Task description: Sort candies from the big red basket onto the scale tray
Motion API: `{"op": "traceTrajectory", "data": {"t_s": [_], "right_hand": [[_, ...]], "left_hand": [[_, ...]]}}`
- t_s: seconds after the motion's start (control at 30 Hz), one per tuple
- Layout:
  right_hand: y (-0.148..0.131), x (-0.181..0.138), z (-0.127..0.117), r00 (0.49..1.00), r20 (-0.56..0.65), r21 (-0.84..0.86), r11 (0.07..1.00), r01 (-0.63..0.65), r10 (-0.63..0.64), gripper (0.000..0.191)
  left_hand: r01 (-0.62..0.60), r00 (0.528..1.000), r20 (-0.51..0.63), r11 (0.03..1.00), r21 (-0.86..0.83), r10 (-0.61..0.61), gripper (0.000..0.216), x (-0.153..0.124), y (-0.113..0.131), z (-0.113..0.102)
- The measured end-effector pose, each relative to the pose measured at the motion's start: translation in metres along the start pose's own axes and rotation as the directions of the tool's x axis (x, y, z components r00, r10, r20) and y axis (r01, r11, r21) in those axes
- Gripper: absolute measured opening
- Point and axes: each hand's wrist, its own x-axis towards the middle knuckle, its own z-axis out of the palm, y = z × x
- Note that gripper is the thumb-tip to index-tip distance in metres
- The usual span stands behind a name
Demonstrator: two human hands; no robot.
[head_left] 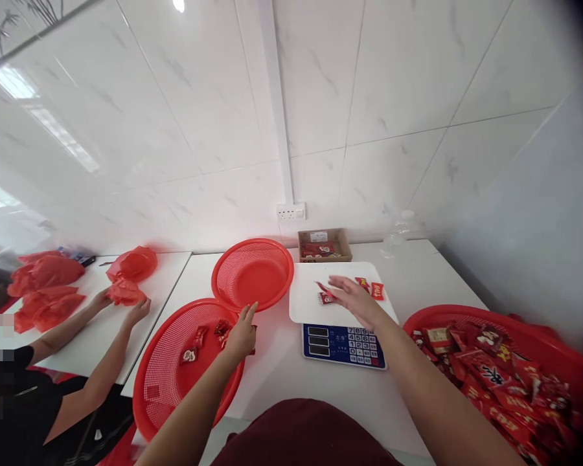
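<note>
My left hand (241, 333) reaches into a shallow red mesh basket (162, 382) on the white table, fingers curled around red wrapped candies (222, 329) near its rim. More candies (194, 343) lie loose in that basket. My right hand (354, 299) hovers flat with fingers spread over the white platform (306, 304) of an electronic scale (344, 344). A few red candy packets (377, 290) rest on the platform beside and under the fingers.
An empty red basket (252, 272) overlaps the first one. A large red basket (505, 375) heaped with candy packets stands at right. A cardboard box (324, 244) sits by the wall. At left, another person's hands (138, 310) handle red bags (131, 265) on a neighbouring table.
</note>
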Motion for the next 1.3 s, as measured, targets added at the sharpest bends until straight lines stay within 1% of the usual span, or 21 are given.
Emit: {"op": "traceTrajectory", "data": {"t_s": [0.03,0.07,0.1,0.17,0.23,0.27,0.33,0.43,0.5,0.6,0.67,0.77,0.87,0.9,0.93,0.97,1.03,1.1,1.13,1.2,1.3], "right_hand": [[-0.012,0.005,0.003,0.998,0.008,0.111,0.992,0.064,-0.066,0.048],[-0.021,0.010,0.007,0.993,-0.003,0.155,0.981,0.115,-0.116,0.052],[-0.026,0.014,0.011,0.988,-0.016,0.133,0.979,0.152,-0.151,0.055],[-0.025,0.019,0.020,0.985,-0.019,-0.106,0.980,0.168,-0.171,0.053],[-0.011,0.018,0.029,0.988,0.041,-0.374,0.915,0.153,-0.149,0.049],[-0.001,0.015,0.034,0.988,0.085,-0.467,0.871,0.152,-0.127,0.047],[0.017,0.006,0.039,0.984,0.146,-0.571,0.804,0.168,-0.103,0.048],[0.032,-0.011,0.036,0.983,0.137,-0.612,0.770,0.181,-0.122,0.049],[0.036,-0.019,0.029,0.992,0.092,-0.586,0.800,0.127,-0.089,0.047],[0.037,-0.022,0.017,0.999,0.006,-0.474,0.879,-0.045,0.054,0.042],[0.033,-0.018,0.014,0.993,-0.009,-0.403,0.908,-0.115,0.122,0.039],[0.014,-0.007,0.019,0.994,0.045,-0.284,0.956,-0.078,0.095,0.041],[-0.009,0.007,0.025,0.996,0.058,-0.052,0.997,0.066,-0.063,0.053],[-0.013,0.013,0.024,0.995,0.024,-0.043,0.994,0.101,-0.100,0.056],[-0.013,0.018,0.021,0.993,-0.023,-0.099,0.989,0.112,-0.115,0.059],[-0.010,0.022,0.017,0.991,-0.076,-0.212,0.973,0.089,-0.107,0.060],[0.007,0.029,0.007,0.984,-0.172,-0.460,0.887,-0.043,-0.041,0.059],[0.032,0.031,-0.002,0.981,-0.180,-0.599,0.784,-0.164,0.067,0.058],[0.045,0.030,-0.005,0.980,-0.166,-0.641,0.744,-0.190,0.107,0.058],[0.065,0.023,-0.005,0.991,-0.123,-0.709,0.693,-0.129,0.058,0.051],[0.076,0.011,0.004,0.989,-0.084,-0.761,0.648,0.015,-0.122,0.039]], "left_hand": [[0.017,1.000,0.013,0.999,0.029,-0.017,0.069,0.002,0.002,0.002],[0.035,0.999,0.032,0.998,0.057,-0.037,0.070,0.005,0.004,0.003],[0.049,0.997,0.053,0.995,0.083,-0.053,0.071,0.007,0.005,0.004],[0.058,0.993,0.093,0.991,0.123,-0.070,0.073,0.010,0.006,0.004],[0.055,0.990,0.119,0.987,0.149,-0.073,0.073,0.012,0.003,0.003],[0.053,0.990,0.122,0.986,0.155,-0.072,0.072,0.013,0.001,0.003],[0.055,0.991,0.112,0.987,0.152,-0.072,0.069,0.013,-0.006,0.000],[0.079,0.994,0.066,0.988,0.132,-0.088,0.060,0.012,-0.019,-0.006],[0.108,0.993,0.026,0.985,0.134,-0.112,0.055,0.011,-0.029,-0.012],[0.151,0.989,-0.010,0.980,0.133,-0.151,0.050,0.009,-0.040,-0.021],[0.179,0.984,-0.039,0.979,0.100,-0.176,0.048,0.006,-0.044,-0.025],[0.143,0.983,-0.112,0.990,-0.017,-0.144,0.044,-0.002,-0.042,-0.025],[0.093,0.981,-0.145,0.971,-0.220,-0.127,0.042,-0.012,-0.030,-0.019],[0.115,0.979,-0.125,0.940,-0.321,-0.162,0.042,-0.017,-0.025,-0.016],[0.146,0.976,-0.083,0.887,-0.438,-0.201,0.042,-0.022,-0.019,-0.012],[0.177,0.973,-0.027,0.810,-0.559,-0.231,0.043,-0.027,-0.014,-0.008],[0.223,0.969,0.100,0.615,-0.756,-0.228,0.044,-0.039,-0.002,0.001],[0.262,0.963,0.202,0.446,-0.856,-0.177,0.045,-0.050,0.008,0.010],[0.287,0.957,0.246,0.386,-0.877,-0.154,0.045,-0.056,0.013,0.014],[0.337,0.941,0.315,0.308,-0.890,-0.120,0.045,-0.064,0.023,0.020],[0.382,0.924,0.373,0.264,-0.886,-0.085,0.043,-0.069,0.035,0.025]]}}
